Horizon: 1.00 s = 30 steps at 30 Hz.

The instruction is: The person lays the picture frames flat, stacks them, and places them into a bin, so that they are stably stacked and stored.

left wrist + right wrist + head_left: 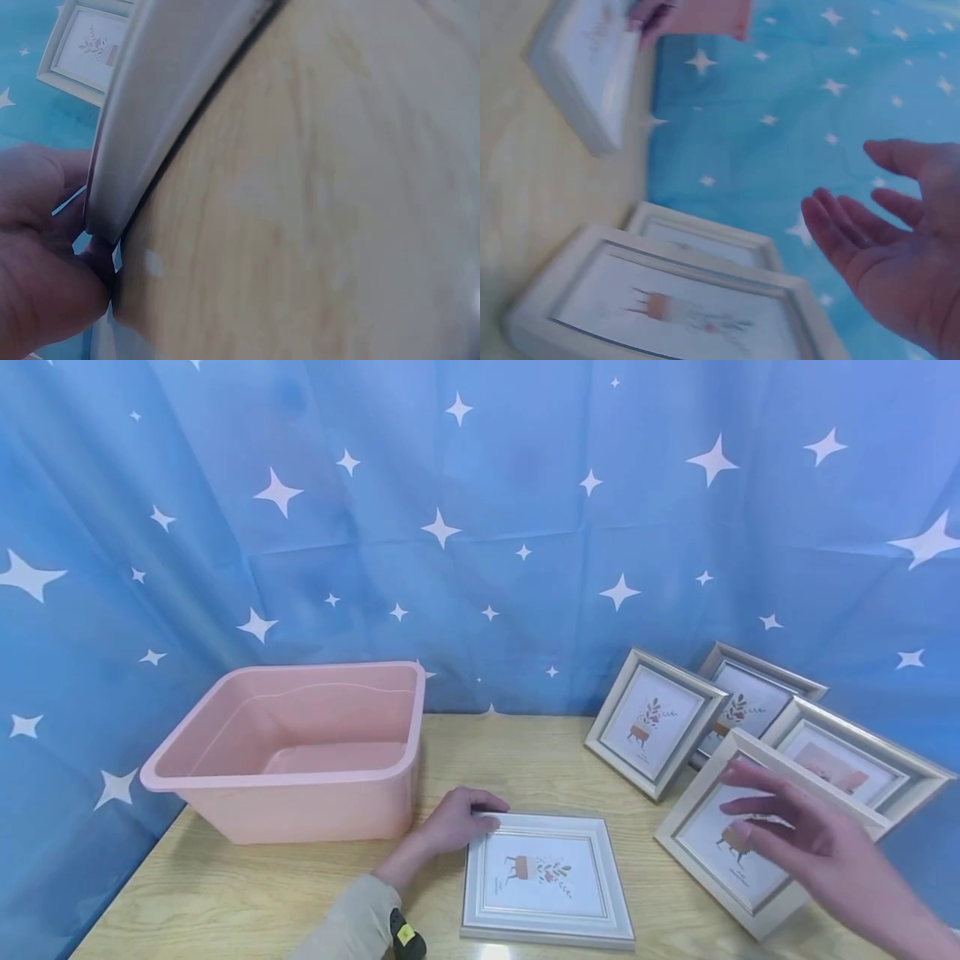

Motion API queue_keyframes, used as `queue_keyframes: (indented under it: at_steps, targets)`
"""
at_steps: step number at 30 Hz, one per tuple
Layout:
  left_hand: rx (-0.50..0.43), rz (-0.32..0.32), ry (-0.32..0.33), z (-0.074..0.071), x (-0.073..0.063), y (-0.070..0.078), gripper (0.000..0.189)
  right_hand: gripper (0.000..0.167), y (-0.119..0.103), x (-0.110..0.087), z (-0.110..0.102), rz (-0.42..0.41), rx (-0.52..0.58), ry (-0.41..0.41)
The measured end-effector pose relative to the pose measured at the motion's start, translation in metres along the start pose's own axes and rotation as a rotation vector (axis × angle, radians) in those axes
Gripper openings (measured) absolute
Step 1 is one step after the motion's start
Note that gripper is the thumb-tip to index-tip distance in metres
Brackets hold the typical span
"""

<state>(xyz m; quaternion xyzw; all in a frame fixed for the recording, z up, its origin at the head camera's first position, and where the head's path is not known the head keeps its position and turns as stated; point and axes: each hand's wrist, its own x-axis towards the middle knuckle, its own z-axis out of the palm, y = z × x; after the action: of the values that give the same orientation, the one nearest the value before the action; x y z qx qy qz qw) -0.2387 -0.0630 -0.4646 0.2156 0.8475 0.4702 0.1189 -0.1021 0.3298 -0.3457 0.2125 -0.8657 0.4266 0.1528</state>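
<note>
A silvery-white picture frame (546, 930) lies face up on the table, its print of a plant in a brown stand turned sideways. At its upper left corner my left hand (459, 820) pinches the edge, thumb over the top. In the left wrist view, the fingers (45, 180) meet the corner of the frame (142, 112), which borders the wooden surface. On the right, my right hand (813, 839) is in the air before a standing picture frame (693, 843), overlapping its print. The right wrist view shows that hand (892, 247) with spread, slightly bent fingers and nothing in them.
A pink plastic tub (315, 810) stands at the left of the wooden table (225, 910). Behind the front standing frame are more picture frames: one at the left (651, 727), one at the back (757, 672) and one at the right (855, 760). A blue starred curtain (525, 468) hangs behind.
</note>
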Motion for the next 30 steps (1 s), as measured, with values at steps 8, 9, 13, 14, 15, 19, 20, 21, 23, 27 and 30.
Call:
queue_keyframes:
  at_steps: [8,9,13,14,15,19,20,21,23,27,30]
  targets:
    - [0.002,0.015,-0.005,-0.001,0.0,0.001,0.022,0.077,0.004,0.016,-0.045,-0.049,0.126,0.179]
    - [0.005,0.015,-0.005,-0.001,0.0,0.001,0.022,0.076,0.007,0.017,-0.048,-0.063,0.172,0.211]
    - [0.014,0.018,-0.005,-0.003,0.0,0.001,0.022,0.069,0.023,0.019,-0.055,-0.117,0.32,0.296]
    - [0.016,0.016,-0.006,-0.003,0.0,0.0,0.022,0.068,0.026,0.019,-0.056,-0.125,0.354,0.309]
    - [0.015,0.017,-0.007,-0.003,0.0,0.0,0.021,0.067,0.029,0.019,-0.057,-0.128,0.357,0.322]
    - [0.001,0.033,-0.008,-0.002,0.0,-0.001,0.021,0.064,0.038,0.016,-0.059,-0.122,0.322,0.339]
    - [-0.005,0.032,-0.008,-0.002,0.0,-0.001,0.021,0.064,0.039,0.016,-0.06,-0.107,0.285,0.336]
    - [-0.01,0.035,-0.007,-0.002,0.0,-0.001,0.021,0.066,0.04,0.016,-0.06,-0.086,0.225,0.329]
    - [-0.016,0.037,-0.006,-0.001,0.0,-0.001,0.022,0.07,0.04,0.015,-0.06,-0.044,0.106,0.309]
    - [-0.022,0.033,-0.003,-0.001,0.0,-0.001,0.022,0.074,0.041,0.015,-0.059,0.006,-0.085,0.274]
    - [-0.025,0.029,-0.004,-0.002,-0.001,0.0,0.022,0.073,0.043,0.016,-0.06,0.025,-0.122,0.263]
